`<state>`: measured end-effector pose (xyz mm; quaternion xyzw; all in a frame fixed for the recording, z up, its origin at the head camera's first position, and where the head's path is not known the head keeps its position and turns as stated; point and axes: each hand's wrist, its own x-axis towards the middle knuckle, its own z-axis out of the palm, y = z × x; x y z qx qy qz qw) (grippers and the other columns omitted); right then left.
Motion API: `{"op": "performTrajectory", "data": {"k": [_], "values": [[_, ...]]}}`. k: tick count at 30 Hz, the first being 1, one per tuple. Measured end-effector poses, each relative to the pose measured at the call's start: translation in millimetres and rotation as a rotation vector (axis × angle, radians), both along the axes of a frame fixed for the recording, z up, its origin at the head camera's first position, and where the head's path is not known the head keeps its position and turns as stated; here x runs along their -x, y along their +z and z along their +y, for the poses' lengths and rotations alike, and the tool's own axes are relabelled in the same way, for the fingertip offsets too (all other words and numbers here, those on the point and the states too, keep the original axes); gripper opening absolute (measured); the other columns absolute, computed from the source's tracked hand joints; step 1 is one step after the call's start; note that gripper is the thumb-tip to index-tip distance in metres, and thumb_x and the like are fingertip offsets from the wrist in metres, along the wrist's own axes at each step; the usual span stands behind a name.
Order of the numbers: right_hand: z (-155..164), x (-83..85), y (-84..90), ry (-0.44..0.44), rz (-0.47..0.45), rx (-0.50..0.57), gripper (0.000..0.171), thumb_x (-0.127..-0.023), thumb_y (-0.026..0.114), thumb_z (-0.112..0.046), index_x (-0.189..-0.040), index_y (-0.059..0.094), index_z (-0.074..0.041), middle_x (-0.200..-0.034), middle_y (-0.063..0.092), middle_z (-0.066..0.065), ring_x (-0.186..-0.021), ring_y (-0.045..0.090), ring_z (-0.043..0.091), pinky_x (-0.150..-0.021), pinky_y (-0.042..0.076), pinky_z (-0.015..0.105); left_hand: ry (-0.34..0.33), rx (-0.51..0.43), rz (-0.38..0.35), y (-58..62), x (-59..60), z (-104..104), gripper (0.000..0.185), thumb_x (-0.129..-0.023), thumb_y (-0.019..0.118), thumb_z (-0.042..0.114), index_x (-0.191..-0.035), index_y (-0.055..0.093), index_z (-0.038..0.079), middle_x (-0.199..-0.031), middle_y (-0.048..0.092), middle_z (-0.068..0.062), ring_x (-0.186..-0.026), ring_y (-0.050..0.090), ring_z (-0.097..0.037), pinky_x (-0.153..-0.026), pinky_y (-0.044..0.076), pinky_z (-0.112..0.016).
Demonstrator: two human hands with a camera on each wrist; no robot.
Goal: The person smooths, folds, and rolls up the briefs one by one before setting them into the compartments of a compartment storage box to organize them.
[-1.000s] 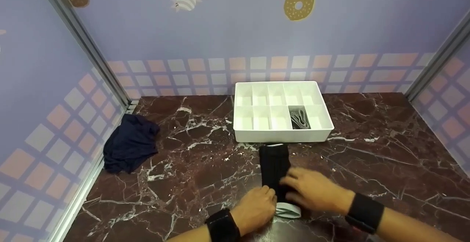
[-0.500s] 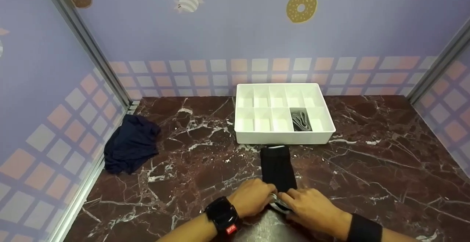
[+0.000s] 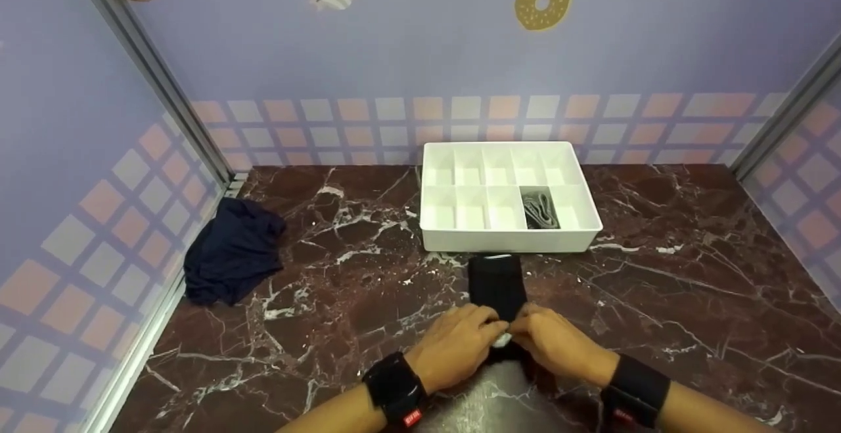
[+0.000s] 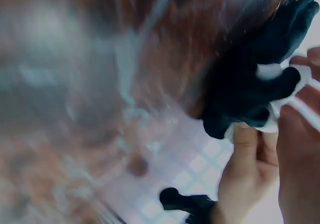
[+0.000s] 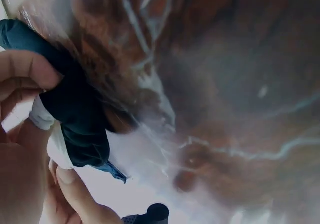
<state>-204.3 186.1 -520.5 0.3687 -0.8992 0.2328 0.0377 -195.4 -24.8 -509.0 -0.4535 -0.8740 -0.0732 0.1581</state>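
**Head view: both hands pinch the near end of a folded black garment**

The head view shows a long, narrow folded black garment point(image 3: 497, 285) lying on the dark marble tabletop point(image 3: 657, 301), its far end just in front of a white divided organizer tray point(image 3: 509, 241). The left hand point(image 3: 453, 347) and the right hand point(image 3: 558, 344) meet at the garment's near end, fingers curled. Each grip pinches the cloth where a white-grey band point(image 3: 502, 340) shows between the fingertips. The wrist views, though blurred, show the same: dark fabric point(image 4: 250, 84) with a white edge held between thumb and fingers point(image 5: 25, 74).

One front compartment of the tray holds a rolled grey item point(image 3: 540, 208). A crumpled dark navy cloth point(image 3: 231, 252) lies well apart at the left edge of the tabletop. Both wrists wear black bands.
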Motion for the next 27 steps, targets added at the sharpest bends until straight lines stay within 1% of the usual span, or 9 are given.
{"op": "performTrajectory", "data": {"k": [4, 7, 9, 11, 12, 16, 21, 24, 27], "values": [[1, 5.8, 0.3, -0.031, -0.041, 0.011, 0.018, -0.077, 0.067, -0.003, -0.087, 0.073, -0.017, -0.078, 0.05, -0.007, -0.069, 0.049, 0.006, -0.059, 0.045, 0.021, -0.152, 0.085, 0.218, 1.6, 0.9, -1, 0.023, -0.094, 0.05, 0.026, -0.108, 0.067, 0.02, -0.112, 0.06, 0.002, -0.102, 0.054, -0.013, -0.087, 0.043, -0.028], [1, 15.1, -0.1, -0.052, -0.11, 0.038, 0.015, -0.076, 0.069, -0.007, -0.088, 0.072, -0.015, -0.076, 0.057, -0.008, -0.067, 0.052, 0.005, -0.059, 0.045, 0.022, -0.217, 0.189, 0.363, 5.1, 2.2, -2, 0.025, -0.095, 0.046, 0.024, -0.102, 0.069, 0.021, -0.108, 0.062, 0.005, -0.097, 0.054, -0.011, -0.083, 0.043, -0.026], [0, 20.8, -0.9, -0.084, -0.146, 0.053, 0.014, -0.075, 0.072, -0.01, -0.087, 0.069, -0.015, -0.074, 0.059, -0.008, -0.065, 0.053, 0.005, -0.058, 0.045, 0.022, -0.216, 0.236, 0.402, 2.5, 4.5, -1, 0.024, -0.093, 0.047, 0.022, -0.099, 0.07, 0.019, -0.102, 0.063, 0.006, -0.091, 0.055, -0.011, -0.078, 0.044, -0.025], [0, 24.3, -1.8, -0.109, -0.147, 0.063, 0.016, -0.072, 0.076, -0.012, -0.084, 0.066, -0.016, -0.072, 0.058, -0.008, -0.063, 0.053, 0.005, -0.057, 0.045, 0.022, -0.175, 0.265, 0.374, -0.6, 6.6, -1, 0.02, -0.09, 0.051, 0.019, -0.096, 0.07, 0.017, -0.097, 0.064, 0.005, -0.087, 0.056, -0.01, -0.076, 0.046, -0.024], [0, 24.7, -2.2, -0.118, -0.133, 0.064, 0.018, -0.071, 0.077, -0.011, -0.082, 0.065, -0.017, -0.071, 0.057, -0.009, -0.063, 0.052, 0.004, -0.056, 0.045, 0.021, -0.151, 0.268, 0.344, -5.9, 8.8, 0, 0.017, -0.089, 0.053, 0.017, -0.095, 0.069, 0.016, -0.095, 0.063, 0.005, -0.084, 0.057, -0.01, -0.076, 0.046, -0.023], [-1, 21.0, -3.1, -0.073, 0.027, 0.03, 0.02, -0.068, 0.074, -0.004, -0.076, 0.065, -0.02, -0.075, 0.056, -0.01, -0.068, 0.054, 0.005, -0.06, 0.048, 0.022, -0.064, 0.21, 0.157, -7.0, 12.1, 4, 0.01, -0.086, 0.058, 0.014, -0.088, 0.068, 0.015, -0.088, 0.065, 0.005, -0.075, 0.059, -0.009, -0.067, 0.05, -0.021], [-1, 12.0, -2.4, 0.003, 0.236, -0.054, 0.014, -0.073, 0.066, -0.01, -0.083, 0.07, -0.018, -0.08, 0.06, -0.009, -0.072, 0.059, 0.009, -0.06, 0.052, 0.029, 0.072, 0.054, -0.185, 0.3, 17.5, 8, 0.007, -0.083, 0.063, 0.018, -0.082, 0.07, 0.018, -0.076, 0.067, 0.005, -0.062, 0.06, -0.01, -0.054, 0.048, -0.023], [-1, 9.5, -1.7, 0.026, 0.249, -0.085, 0.016, -0.077, 0.068, -0.021, -0.092, 0.069, -0.015, -0.083, 0.063, -0.006, -0.073, 0.061, 0.011, -0.063, 0.053, 0.031, 0.181, -0.069, -0.406, 3.7, 20.1, 7, 0.009, -0.082, 0.067, 0.021, -0.09, 0.07, 0.019, -0.081, 0.068, 0.003, -0.065, 0.06, -0.01, -0.058, 0.047, -0.023], [0, 10.4, -0.8, 0.042, 0.175, -0.072, 0.025, -0.079, 0.071, -0.024, -0.1, 0.064, -0.013, -0.088, 0.064, -0.002, -0.077, 0.062, 0.013, -0.068, 0.053, 0.032, 0.256, -0.184, -0.519, 4.6, 20.4, 6, 0.014, -0.083, 0.066, 0.022, -0.097, 0.066, 0.02, -0.084, 0.067, 0.002, -0.068, 0.058, -0.009, -0.061, 0.045, -0.022]]}}
